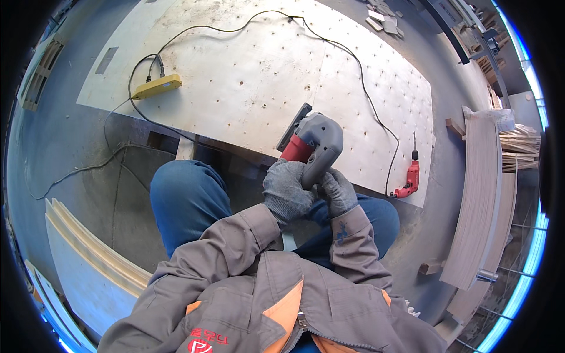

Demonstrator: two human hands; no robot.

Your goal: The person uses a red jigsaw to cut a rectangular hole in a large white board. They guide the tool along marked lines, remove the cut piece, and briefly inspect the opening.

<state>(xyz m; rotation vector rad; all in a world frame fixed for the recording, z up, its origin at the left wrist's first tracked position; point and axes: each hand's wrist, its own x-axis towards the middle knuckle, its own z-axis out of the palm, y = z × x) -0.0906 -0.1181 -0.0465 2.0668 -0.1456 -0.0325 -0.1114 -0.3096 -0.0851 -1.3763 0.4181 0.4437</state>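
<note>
A grey and red jigsaw (327, 136) is held up in front of me, over the near edge of a pale perforated board (259, 70). Its flat dark base plate points up and to the left. My left hand (287, 187), in a grey knitted glove, is closed around the red part and the lower body of the tool. Behind the lower end of the handle, my gloved right hand (339, 193) is curled against it, its fingertips partly hidden. A red drill (408, 180) with a long bit lies at the board's right near corner.
A yellow power strip (156, 86) sits on the board's left side, with black cables (206, 27) looping across. Thin sheets (94, 259) lean at lower left. Long stacked panels (471, 200) stand on the right. Wood offcuts (384, 19) lie on the floor beyond.
</note>
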